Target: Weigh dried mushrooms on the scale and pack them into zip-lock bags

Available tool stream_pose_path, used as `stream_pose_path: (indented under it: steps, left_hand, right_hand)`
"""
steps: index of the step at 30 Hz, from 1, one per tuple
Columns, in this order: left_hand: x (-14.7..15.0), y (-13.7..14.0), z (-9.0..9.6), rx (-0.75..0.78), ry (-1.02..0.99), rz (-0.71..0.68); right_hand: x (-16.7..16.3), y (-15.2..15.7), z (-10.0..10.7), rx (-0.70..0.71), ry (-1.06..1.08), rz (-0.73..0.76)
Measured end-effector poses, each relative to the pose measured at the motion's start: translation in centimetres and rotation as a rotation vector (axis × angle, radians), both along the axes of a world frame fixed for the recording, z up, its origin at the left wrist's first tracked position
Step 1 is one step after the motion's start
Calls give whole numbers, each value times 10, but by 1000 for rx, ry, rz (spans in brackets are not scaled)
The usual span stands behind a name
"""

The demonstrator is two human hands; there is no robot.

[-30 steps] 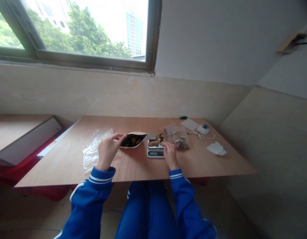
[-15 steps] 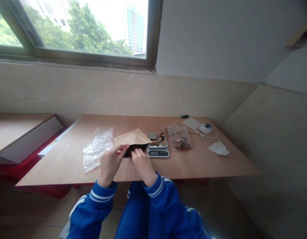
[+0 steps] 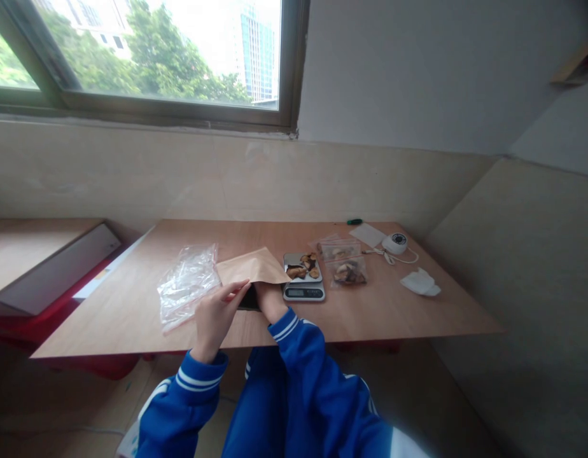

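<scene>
The left hand (image 3: 214, 318) pinches the kraft pouch (image 3: 253, 265) by its rim beside the digital scale (image 3: 304, 293), where dried mushroom-like slices (image 3: 298, 271) are left unbagged, while the right hand (image 3: 271, 301) (fingers hidden, grip impossible to tell) reaches inside.

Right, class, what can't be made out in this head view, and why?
All in the head view:
- Fingers of the right hand, and anything they hold: hidden by the upper side of the brown bag.
- Bag's contents: covered by that side and the right hand.
- Reading on the scale display: too small and blurred.
- Object at upper right: cut off by the picture's edge.
</scene>
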State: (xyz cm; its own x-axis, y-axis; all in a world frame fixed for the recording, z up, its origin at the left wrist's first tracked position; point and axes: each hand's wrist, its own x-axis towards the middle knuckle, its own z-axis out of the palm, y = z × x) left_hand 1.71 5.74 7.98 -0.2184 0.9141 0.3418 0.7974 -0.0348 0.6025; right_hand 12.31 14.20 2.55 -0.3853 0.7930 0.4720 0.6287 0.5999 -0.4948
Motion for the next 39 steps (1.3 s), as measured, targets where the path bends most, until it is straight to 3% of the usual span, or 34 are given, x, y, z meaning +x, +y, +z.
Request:
stream_pose_path:
  steps: [5,8,16,23,28,31,34,39]
  left_hand:
    - [0,1,1,7,-14,-13]
    - [-1,1,2,4,5,0]
    - [-3,6,6,-16,13,71]
    - [-11,10,9,-2,5,154]
    - [-21,16,7,-9,-8,190]
    - [-25,18,5,-16,-32,199]
    - [-29,20,2,-14,-44,195]
    - [-35,24,-5,-2,-48,146]
  right_hand:
    - [19,-28,21,-144,-205,-63]
    - [29,-47,32,-139,-213,-67]
    - [58,-60,36,11,117,-13]
    - [90,-67,45,-18,556,65]
    - [127,-13,24,-117,709,-136]
    - [137,38,2,-148,386,-284]
    - [135,75,-15,-153,137,-306]
    - [129,86,-32,-168,59,-338]
